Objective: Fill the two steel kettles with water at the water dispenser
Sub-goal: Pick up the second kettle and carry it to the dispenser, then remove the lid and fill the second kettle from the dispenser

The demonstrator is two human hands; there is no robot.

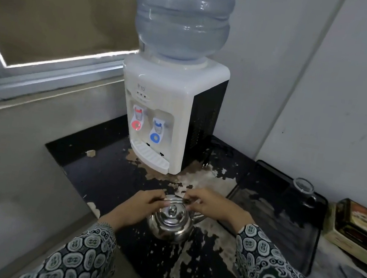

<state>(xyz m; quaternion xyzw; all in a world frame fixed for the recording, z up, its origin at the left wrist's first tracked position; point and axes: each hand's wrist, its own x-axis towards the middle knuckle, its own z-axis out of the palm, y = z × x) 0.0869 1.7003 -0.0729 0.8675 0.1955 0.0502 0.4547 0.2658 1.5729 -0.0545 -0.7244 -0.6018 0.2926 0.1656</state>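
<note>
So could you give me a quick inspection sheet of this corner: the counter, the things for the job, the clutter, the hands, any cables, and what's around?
Surface: dark counter, its coating flaked off in pale patches.
Job's things: one steel kettle, lid on, stands on the counter in front of the water dispenser; the large bottle on top holds water. A second kettle is not seen.
Clutter: black tray with a glass mug; printed box at far right.
Hands: left hand and right hand both grip the kettle's handle.
Cables: a dark cord lies beside the dispenser.
Surroundings: window with lowered blind on the left, pale wall behind.
</note>
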